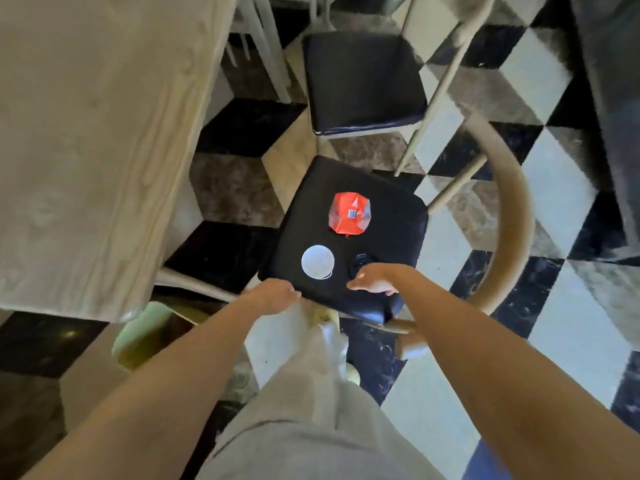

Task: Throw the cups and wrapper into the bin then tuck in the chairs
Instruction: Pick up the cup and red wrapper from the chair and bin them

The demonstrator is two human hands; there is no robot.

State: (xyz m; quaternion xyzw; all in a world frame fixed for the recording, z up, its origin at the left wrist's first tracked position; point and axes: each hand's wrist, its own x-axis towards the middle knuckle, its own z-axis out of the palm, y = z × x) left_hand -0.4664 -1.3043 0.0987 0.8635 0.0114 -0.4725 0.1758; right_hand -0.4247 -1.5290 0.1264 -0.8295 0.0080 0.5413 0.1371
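A black-cushioned chair (388, 233) with a curved wooden back stands below me, pulled out from the table. On its seat lie a crumpled red wrapper (349, 213), a white cup (317, 262) seen from above, and a dark cup (361, 261) just right of it. My left hand (273, 295) hovers at the seat's near edge, fingers apart, holding nothing. My right hand (375, 279) reaches over the seat just below the dark cup, fingers spread, touching neither cup as far as I can tell.
A light wooden table (90, 140) fills the left. A second black-seated chair (363, 81) stands beyond, also pulled out. The floor is checkered in black, white and grey tiles. A pale green object (142, 336) sits under the table's near corner.
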